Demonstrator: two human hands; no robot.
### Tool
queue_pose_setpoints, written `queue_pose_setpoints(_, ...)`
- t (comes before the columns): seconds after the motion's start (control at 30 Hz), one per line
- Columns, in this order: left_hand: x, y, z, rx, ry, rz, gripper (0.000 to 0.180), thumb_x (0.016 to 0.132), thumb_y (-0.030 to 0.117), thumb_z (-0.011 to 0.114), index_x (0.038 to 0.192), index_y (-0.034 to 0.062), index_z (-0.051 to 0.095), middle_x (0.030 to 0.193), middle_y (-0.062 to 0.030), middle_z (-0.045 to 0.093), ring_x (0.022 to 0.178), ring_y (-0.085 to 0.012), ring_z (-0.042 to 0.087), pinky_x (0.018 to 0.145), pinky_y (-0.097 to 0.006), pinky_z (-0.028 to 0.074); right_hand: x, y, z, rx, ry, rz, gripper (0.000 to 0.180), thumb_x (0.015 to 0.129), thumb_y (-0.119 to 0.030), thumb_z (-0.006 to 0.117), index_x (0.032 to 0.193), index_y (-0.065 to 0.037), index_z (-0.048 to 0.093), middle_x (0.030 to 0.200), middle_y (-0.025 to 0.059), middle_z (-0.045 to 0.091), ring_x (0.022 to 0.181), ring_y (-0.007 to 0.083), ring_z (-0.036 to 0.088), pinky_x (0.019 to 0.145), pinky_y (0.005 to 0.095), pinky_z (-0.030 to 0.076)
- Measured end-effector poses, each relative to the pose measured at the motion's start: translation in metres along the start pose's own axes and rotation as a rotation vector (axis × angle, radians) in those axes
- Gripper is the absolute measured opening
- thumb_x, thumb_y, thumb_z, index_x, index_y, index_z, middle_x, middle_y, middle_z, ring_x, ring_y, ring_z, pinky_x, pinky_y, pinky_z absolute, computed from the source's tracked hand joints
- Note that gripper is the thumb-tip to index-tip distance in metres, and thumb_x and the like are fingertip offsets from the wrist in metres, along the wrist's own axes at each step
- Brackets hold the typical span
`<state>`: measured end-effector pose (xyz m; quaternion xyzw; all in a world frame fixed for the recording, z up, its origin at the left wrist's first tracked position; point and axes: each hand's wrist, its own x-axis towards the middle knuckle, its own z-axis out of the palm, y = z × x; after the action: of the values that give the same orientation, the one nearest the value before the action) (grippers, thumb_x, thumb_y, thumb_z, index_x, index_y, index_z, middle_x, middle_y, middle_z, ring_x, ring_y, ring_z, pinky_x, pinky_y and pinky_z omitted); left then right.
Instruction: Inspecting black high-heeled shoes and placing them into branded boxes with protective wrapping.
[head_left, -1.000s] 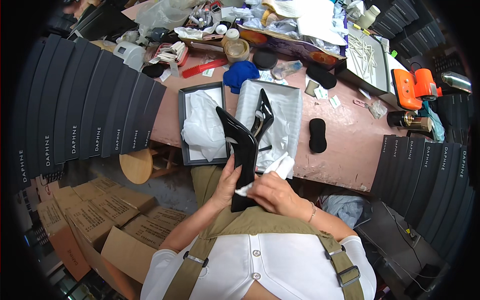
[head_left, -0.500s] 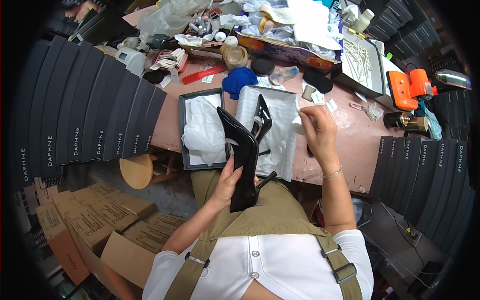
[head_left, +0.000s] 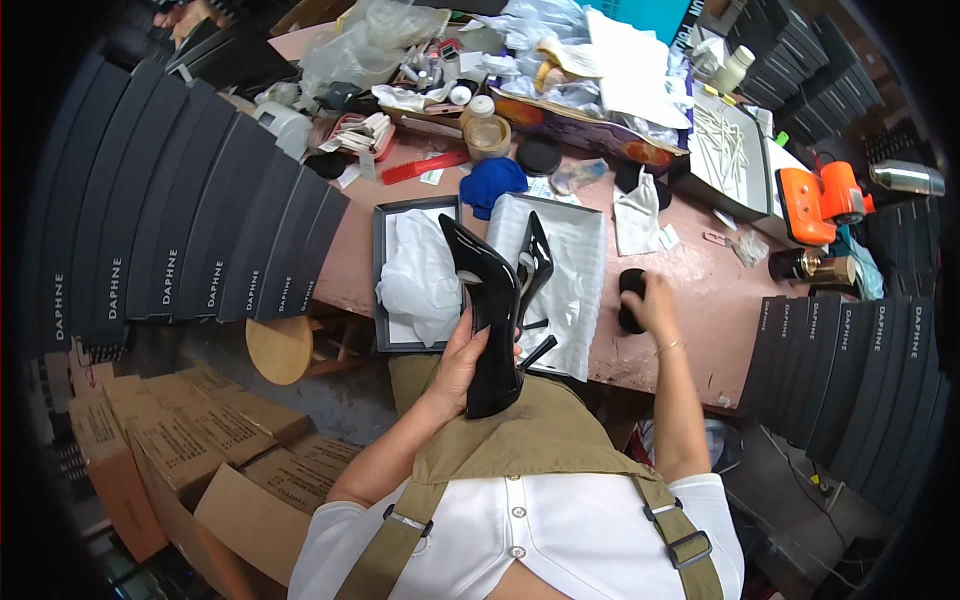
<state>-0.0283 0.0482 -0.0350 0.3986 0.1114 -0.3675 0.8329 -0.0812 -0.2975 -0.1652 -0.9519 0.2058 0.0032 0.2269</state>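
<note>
L hand (head_left: 462, 362): fingers clamped round glossy black patent high-heel shoe (head_left: 487, 310), held over lap, toe pointing up-left.
R hand (head_left: 655, 300): closed over black oval pad (head_left: 630, 300) on pink surface (head_left: 700, 300).
Nearby: 2nd black heel (head_left: 535, 268) lying in open grey shoebox (head_left: 570, 275) w/ white paper.

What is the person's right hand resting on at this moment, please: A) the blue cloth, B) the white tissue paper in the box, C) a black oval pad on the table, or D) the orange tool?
C: the right hand lies on a black oval pad on the pinkish table, while the left hand holds a black high-heeled shoe.
</note>
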Motion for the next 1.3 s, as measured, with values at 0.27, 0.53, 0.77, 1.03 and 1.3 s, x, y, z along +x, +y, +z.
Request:
queue_pose_setpoints(0.27,0.011,0.006,-0.003,0.13,0.07,0.113,0.04,0.095,0.017,0.055,0.13,0.0092,0.039,0.105,-0.011,0.06,0.084,-0.0165,0.064,0.069,-0.028,0.056,-0.068,-0.139,-0.056,0.73,0.102,-0.183,0.039,0.076,-0.006,0.064,0.114,-0.001,0.053,0.115,0.0205,0.052,0.105,0.0384,0.051,0.092,0.0404,0.044)
queue_pose_setpoints(0.53,0.02,-0.024,-0.004,0.117,0.129,0.199,0.04,0.093,0.008,0.057,0.128,0.0069,0.039,0.11,-0.004,0.055,0.096,-0.0104,0.056,0.077,-0.025,0.05,-0.037,-0.236,-0.054,0.521,0.166,-0.629,0.013,0.081,-0.009,0.068,0.08,-0.004,0.055,0.073,0.0117,0.052,0.062,0.032,0.055,0.052,0.0383,0.044)
queue_pose_setpoints(0.77,0.005,-0.007,0.002,0.195,0.261,0.098,0.038,0.092,0.011,0.059,0.125,0.0067,0.04,0.105,-0.0037,0.058,0.089,-0.0107,0.06,0.073,-0.023,0.052,-0.097,-0.227,-0.059,0.586,-0.085,-0.705,0.016,0.078,-0.012,0.07,0.081,-0.006,0.055,0.073,0.0125,0.052,0.064,0.0317,0.056,0.052,0.0398,0.045)
queue_pose_setpoints(1.03,0.017,-0.013,-0.014,0.163,0.313,0.282,0.029,0.094,0.008,0.054,0.122,0.0063,0.043,0.101,-0.0052,0.06,0.083,-0.0139,0.063,0.069,-0.026,0.054,-0.068,-0.242,-0.044,0.642,-0.019,-0.647,0.018,0.079,-0.017,0.068,0.08,-0.005,0.054,0.072,0.0126,0.052,0.066,0.0331,0.057,0.057,0.0411,0.047)
queue_pose_setpoints(1.3,0.03,0.044,-0.021,-0.13,-0.036,0.159,0.05,0.088,0.03,0.065,0.128,0.0099,0.042,0.102,-0.0127,0.058,0.08,-0.0175,0.064,0.069,-0.03,0.057,-0.059,-0.19,-0.098,1.177,-0.228,-0.122,0.016,0.088,-0.014,0.064,0.098,-0.001,0.06,0.077,0.0036,0.062,0.073,0.0104,0.056,0.066,0.0264,0.045)
